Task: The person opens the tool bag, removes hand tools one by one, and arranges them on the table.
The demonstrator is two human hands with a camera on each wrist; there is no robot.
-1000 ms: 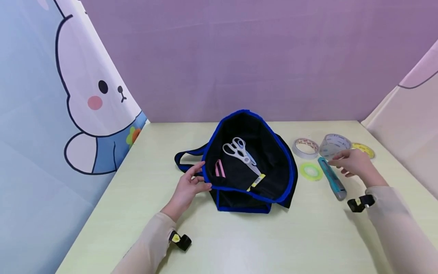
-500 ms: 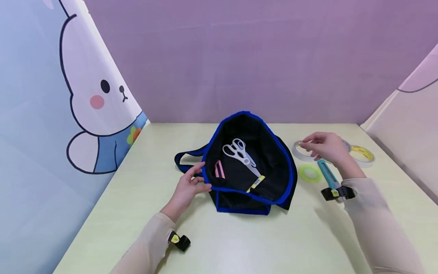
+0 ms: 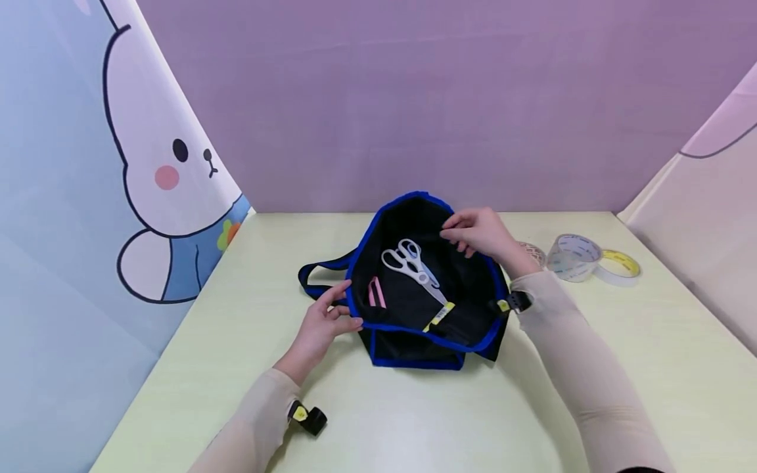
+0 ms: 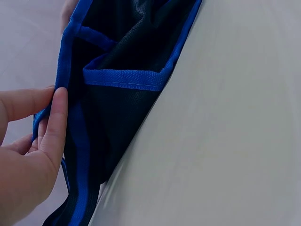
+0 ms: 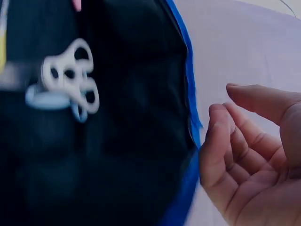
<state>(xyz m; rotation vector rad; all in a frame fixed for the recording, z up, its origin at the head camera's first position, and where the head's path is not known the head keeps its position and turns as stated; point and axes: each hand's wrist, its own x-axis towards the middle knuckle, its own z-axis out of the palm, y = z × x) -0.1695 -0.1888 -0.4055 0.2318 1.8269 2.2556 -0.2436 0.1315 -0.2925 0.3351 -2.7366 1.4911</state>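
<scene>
On the tabletop [image 3: 378,420], the blue-edged black bag [image 3: 470,289] gapes upward and toward the person, strap [image 3: 324,264] pointing left, its left rim pinched by the left hand [image 3: 318,332], white scissors [image 3: 421,278] slanting inside, blades near-right, while the loosely curled, empty right hand [image 3: 481,233] hovers by the far-right rim.

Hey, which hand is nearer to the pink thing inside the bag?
The left hand. It pinches the bag's rim just beside the pink thing; the right hand is across the bag, beyond the white scissors.
</scene>
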